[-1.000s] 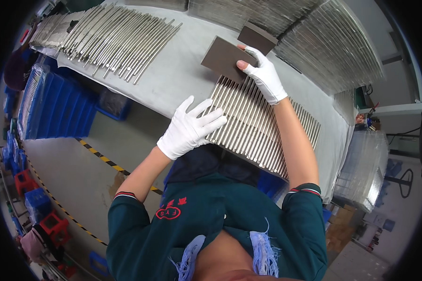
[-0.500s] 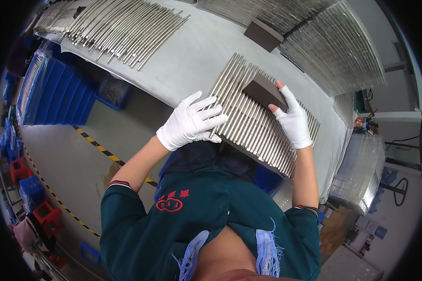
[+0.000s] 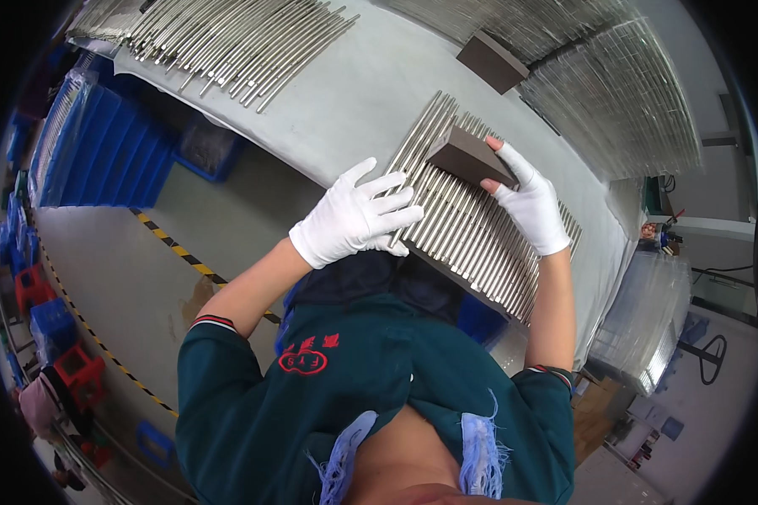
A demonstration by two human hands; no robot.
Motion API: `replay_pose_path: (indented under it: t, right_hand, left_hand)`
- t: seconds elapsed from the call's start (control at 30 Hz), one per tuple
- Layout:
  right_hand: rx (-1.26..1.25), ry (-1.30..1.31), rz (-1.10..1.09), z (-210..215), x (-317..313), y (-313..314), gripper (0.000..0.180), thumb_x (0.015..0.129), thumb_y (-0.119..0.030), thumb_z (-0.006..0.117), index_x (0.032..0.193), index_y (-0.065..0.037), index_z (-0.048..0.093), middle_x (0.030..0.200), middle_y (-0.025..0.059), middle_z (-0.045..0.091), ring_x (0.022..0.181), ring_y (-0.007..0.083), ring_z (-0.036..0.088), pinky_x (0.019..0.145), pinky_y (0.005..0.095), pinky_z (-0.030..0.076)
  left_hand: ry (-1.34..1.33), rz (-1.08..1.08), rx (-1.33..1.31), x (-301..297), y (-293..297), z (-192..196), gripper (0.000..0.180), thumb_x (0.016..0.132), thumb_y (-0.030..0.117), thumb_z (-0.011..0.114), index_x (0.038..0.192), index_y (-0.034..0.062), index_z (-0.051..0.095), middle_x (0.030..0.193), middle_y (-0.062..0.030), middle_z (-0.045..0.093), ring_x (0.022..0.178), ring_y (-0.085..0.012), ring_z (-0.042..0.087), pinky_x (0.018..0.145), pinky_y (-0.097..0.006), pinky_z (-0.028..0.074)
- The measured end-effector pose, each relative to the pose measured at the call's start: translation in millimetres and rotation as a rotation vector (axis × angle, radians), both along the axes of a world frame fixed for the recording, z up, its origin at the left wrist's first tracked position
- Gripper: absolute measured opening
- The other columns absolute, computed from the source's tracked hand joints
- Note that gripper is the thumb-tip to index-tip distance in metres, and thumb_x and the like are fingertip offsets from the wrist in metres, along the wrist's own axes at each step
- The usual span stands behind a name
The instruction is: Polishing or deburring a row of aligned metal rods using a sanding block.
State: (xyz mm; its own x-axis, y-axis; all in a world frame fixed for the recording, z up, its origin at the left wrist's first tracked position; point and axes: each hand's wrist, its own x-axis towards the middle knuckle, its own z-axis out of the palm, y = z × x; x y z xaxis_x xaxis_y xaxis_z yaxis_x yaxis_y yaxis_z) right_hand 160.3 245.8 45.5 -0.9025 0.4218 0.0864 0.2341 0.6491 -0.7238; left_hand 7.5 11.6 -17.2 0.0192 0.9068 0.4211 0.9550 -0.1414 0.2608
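A row of shiny metal rods [image 3: 472, 231] lies side by side near the table's front edge. My right hand [image 3: 531, 209], in a white glove with bare thumb and fingertip showing, grips a dark brown rectangular block [image 3: 467, 156] by its right end. The block rests flat across the rods toward their far part. My left hand [image 3: 358, 213], also white-gloved, is spread at the left end of the row. Its fingertips reach over the outermost rods, and its thumb is partly hidden beneath the palm.
Another brown block [image 3: 493, 62] lies farther back, beside plastic-wrapped stacks [image 3: 611, 101]. More metal rods [image 3: 244, 50] lie at the table's far left. Blue bins [image 3: 114, 151] stand left of the table, near yellow-black floor tape [image 3: 177, 246]. Wrapped goods [image 3: 648, 311] stand at the right.
The block in my right hand has slid a little to the left over the rods. My left hand stays at the row's left end. The whole view has shifted slightly.
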Motion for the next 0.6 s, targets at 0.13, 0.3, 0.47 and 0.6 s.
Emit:
replay_pose_path:
  t: [0.13,0.3,0.47,0.6]
  right_hand:
    - [-0.039,0.016,-0.019,-3.8,-19.2,-9.5,0.056,0.082,-0.004,0.073,0.134,-0.018,0.059,0.113,0.0093,0.067,0.105,0.0219,0.064,0.092,0.0310,0.050]
    - [-0.045,-0.025,-0.043,1.0,33.1,17.2,0.059,0.083,-0.006,0.073,0.139,-0.015,0.055,0.130,0.0084,0.062,0.117,0.0172,0.059,0.100,0.0295,0.045]
    - [-0.129,0.381,-0.547,-11.0,95.4,46.9,0.070,0.088,-0.016,0.075,0.148,-0.007,0.041,0.140,0.0091,0.052,0.120,0.0179,0.053,0.103,0.0293,0.040]
    - [0.244,0.528,-0.849,-27.6,144.8,79.3,0.066,0.089,-0.017,0.072,0.145,-0.004,0.041,0.141,0.0110,0.048,0.125,0.0204,0.049,0.104,0.0326,0.042]
  left_hand:
    - [-0.009,-0.012,0.034,0.2,3.9,-4.0,0.062,0.065,0.047,0.077,0.117,0.0185,0.060,0.117,-0.0018,0.062,0.121,-0.0239,0.056,0.104,-0.051,0.040]
    - [-0.016,-0.010,-0.011,-0.6,-0.2,-2.0,0.063,0.064,0.045,0.078,0.118,0.0183,0.060,0.118,-0.0028,0.061,0.121,-0.0247,0.055,0.104,-0.051,0.040]
    - [-0.080,-0.016,-0.041,0.4,1.4,4.9,0.069,0.061,0.037,0.083,0.122,0.0164,0.057,0.123,-0.0070,0.057,0.125,-0.0268,0.051,0.105,-0.052,0.039]
    - [-0.116,-0.034,-0.146,-1.9,-0.9,14.8,0.083,0.056,0.042,0.082,0.129,0.0123,0.055,0.135,-0.0070,0.054,0.131,-0.0290,0.046,0.109,-0.051,0.037]
